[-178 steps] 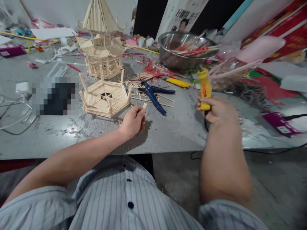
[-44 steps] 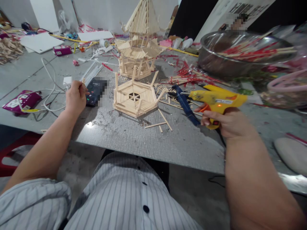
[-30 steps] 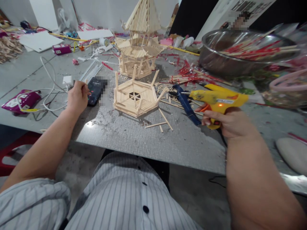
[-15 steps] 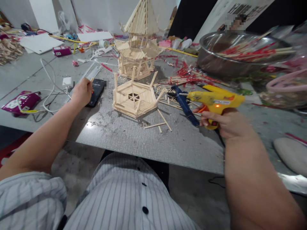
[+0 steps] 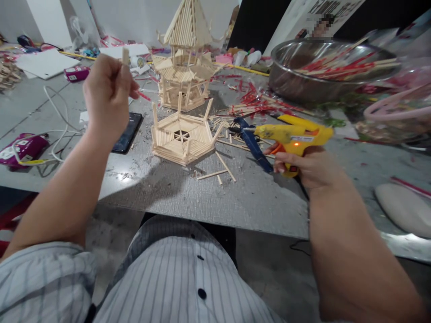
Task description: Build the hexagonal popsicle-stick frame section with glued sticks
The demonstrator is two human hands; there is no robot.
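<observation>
Between thumb and fingers, my left hand (image 5: 109,94) pinches a short wooden stick piece (image 5: 125,56), raised above a black phone (image 5: 127,134). My right hand (image 5: 308,168) grips a yellow hot glue gun (image 5: 292,137) by its handle; an orange light glows on its side. The gun's nozzle points left, over blue-handled pliers (image 5: 252,146) on the table. Between my hands stands a six-sided stick base (image 5: 168,148) with short posts rising from its corners. Behind it is a tiered stick pagoda (image 5: 185,74) with a pointed roof. Loose sticks (image 5: 212,175) lie in front.
A steel basin (image 5: 289,85) with red-wrapped sticks stands at back right, near a pink-rimmed basket (image 5: 400,107). Red wrappers and sticks (image 5: 252,105) litter the table behind the pliers. A purple box (image 5: 23,150) and white cable (image 5: 65,107) lie at left.
My left hand has risen from beside the phone, bringing the stick piece up. My right hand keeps its hold on the glue gun. The whole view has shifted slightly.
</observation>
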